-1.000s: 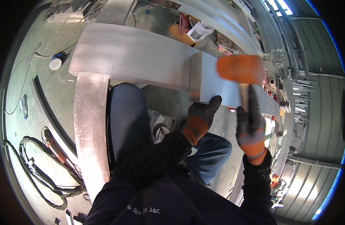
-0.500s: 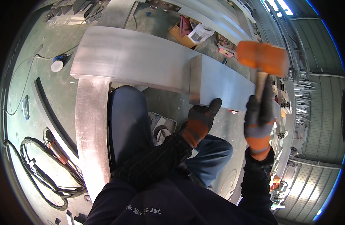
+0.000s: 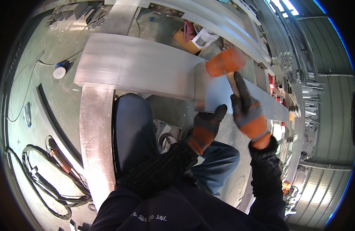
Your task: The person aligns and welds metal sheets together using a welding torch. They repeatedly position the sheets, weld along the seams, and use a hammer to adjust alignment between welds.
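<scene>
My right hand (image 3: 250, 113), in a grey and orange glove, is closed around the wooden handle of a mallet (image 3: 226, 62). The orange mallet head, slightly blurred, is over the near end of a silver rectangular metal tube (image 3: 218, 94); whether it touches is unclear. My left hand (image 3: 208, 125), gloved alike, grips the lower edge of this tube, thumb against its side and the other fingers partly hidden. The tube's end meets a wide silver metal beam (image 3: 135, 63) that runs off to the left. Under the beam's left end lies another metal beam (image 3: 96, 131), pointing toward me.
My knees are bent below the beam. A cardboard box (image 3: 187, 40) with items stands behind it. Black cables (image 3: 42, 184) coil on the floor at lower left, near a curved-looking metal strip (image 3: 58, 129). A blue-bodied power tool (image 3: 60, 70) lies farther off.
The mallet has swung left and slightly down, from right of the tube to over its end, with my right hand. My left hand keeps its grip in nearly the same place.
</scene>
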Demonstrator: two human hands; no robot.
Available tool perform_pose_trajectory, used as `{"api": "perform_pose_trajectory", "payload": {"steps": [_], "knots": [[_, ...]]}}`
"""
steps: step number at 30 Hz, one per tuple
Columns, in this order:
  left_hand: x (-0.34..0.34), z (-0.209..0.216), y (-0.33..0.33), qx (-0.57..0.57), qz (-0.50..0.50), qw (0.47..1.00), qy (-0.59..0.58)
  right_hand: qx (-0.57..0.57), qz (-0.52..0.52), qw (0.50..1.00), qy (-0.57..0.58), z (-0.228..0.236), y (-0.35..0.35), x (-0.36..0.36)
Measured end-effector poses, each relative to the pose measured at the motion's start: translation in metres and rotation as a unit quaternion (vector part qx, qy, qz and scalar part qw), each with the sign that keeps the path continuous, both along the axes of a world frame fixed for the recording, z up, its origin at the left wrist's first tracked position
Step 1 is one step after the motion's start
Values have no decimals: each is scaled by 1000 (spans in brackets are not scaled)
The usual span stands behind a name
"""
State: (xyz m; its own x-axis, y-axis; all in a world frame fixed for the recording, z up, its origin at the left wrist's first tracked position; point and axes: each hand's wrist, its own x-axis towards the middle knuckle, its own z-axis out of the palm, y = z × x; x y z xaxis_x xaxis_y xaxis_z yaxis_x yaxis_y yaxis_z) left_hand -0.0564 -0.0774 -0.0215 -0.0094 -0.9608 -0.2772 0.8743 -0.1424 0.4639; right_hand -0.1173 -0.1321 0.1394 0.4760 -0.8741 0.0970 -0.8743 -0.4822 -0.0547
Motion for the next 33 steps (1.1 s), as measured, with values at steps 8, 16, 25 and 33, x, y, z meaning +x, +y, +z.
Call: {"api": "perform_pose_trajectory", "payload": {"steps": [8,16,25,33], "knots": [[-3,2,-2,43,-28,998,20,-25,-97,991,-86,8,3,-1],[36,34,21,109,-169,980,4,-16,-101,952,-290,-15,11,-43],[127,80,-5,-171,85,719,-668,118,-239,765,-586,-43,94,-106],[129,91,-51,50,-138,839,-523,189,-233,739,-603,-72,126,-144]]}}
